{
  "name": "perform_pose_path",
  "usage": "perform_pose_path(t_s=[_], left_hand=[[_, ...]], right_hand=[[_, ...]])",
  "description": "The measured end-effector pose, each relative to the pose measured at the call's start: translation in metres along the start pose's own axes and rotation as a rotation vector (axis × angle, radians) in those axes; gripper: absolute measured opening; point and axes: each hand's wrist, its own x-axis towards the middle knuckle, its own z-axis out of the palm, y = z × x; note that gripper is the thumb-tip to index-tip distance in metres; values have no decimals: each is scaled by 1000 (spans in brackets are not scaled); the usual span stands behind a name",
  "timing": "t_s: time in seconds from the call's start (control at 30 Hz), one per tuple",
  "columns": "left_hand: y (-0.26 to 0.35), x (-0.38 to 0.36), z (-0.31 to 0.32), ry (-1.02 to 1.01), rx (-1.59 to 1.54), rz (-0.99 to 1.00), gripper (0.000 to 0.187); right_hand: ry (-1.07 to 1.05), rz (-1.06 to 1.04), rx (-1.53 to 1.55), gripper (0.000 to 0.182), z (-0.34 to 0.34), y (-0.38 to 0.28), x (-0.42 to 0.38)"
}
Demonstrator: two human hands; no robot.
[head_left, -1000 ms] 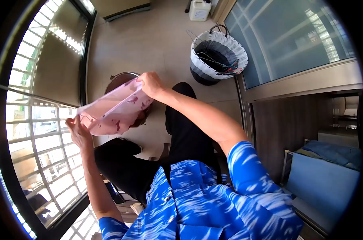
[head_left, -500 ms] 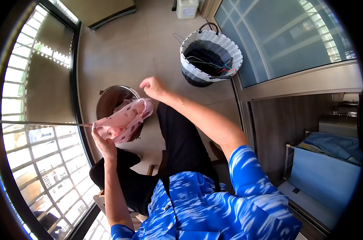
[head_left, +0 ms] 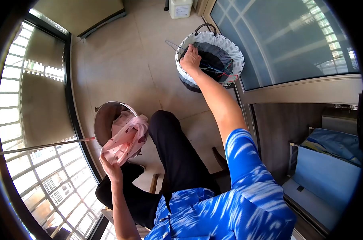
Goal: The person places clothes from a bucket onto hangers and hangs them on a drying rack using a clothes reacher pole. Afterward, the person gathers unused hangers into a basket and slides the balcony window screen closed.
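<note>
Pink patterned cloth (head_left: 127, 140) hangs from my left hand (head_left: 112, 170), whose fingers are closed on its lower edge. Its other end rests over the rim of a round metal bucket (head_left: 104, 122), with more pink cloth inside. My right hand (head_left: 191, 60) is at the left rim of a white, grey and black woven basket (head_left: 229, 50). Its fingers are bent near a thin wire hanger (head_left: 172, 45); whether they grip it is hidden. Several coloured hangers (head_left: 219, 72) lie inside the basket.
A white jug (head_left: 180, 9) stands beyond the basket. A glass door (head_left: 281, 40) is at the right, above a blue fabric hamper (head_left: 325, 172). Barred windows (head_left: 49, 180) line the left side, with a thin rod (head_left: 49, 146) in front. My knees are between bucket and basket.
My right hand has moved from near the bucket up and right to the basket. My left hand has moved slightly down, and the pink cloth now hangs more steeply.
</note>
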Motion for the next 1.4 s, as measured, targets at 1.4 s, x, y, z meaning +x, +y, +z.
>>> perform_pose_path(t_s=[1.4], left_hand=[[-8,8,37,36,-68,-4,68]], right_hand=[[417,173,124,59,-186,97,69]])
